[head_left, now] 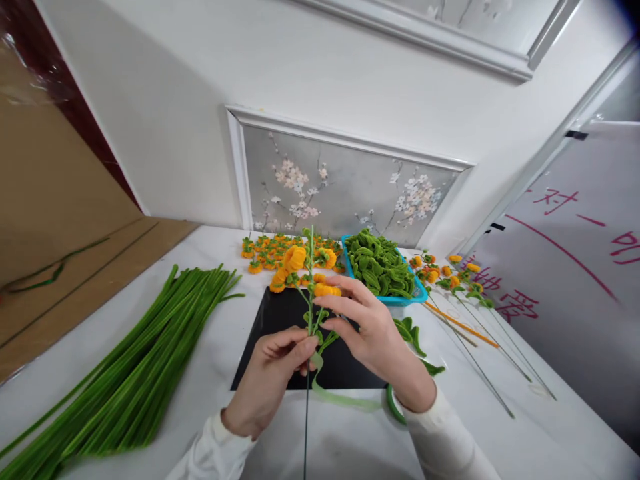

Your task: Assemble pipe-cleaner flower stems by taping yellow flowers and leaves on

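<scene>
My left hand (280, 363) pinches a thin, straight wire stem (306, 427) with thumb and fingers, holding it upright over the black mat (260, 337). Fuzzy orange flowers (295, 259) and small green leaves are joined along the stem's upper part. On the stem's right side, my right hand (367, 327) has its fingertips around one orange flower (326, 290), with the thumb lower beside the leaves. A strip of pale green tape (345, 400) trails from the stem below my left fingers, toward a green tape roll (395, 405) partly hidden by my right wrist.
Long green fuzzy sticks (150, 353) lie bundled at left. Behind the mat are many loose orange flowers (265, 250) and a blue basket (420, 293) of green leaves (377, 263). Finished-looking flower stems (480, 347) lie at right beside a whiteboard (575, 280). A wall stands behind.
</scene>
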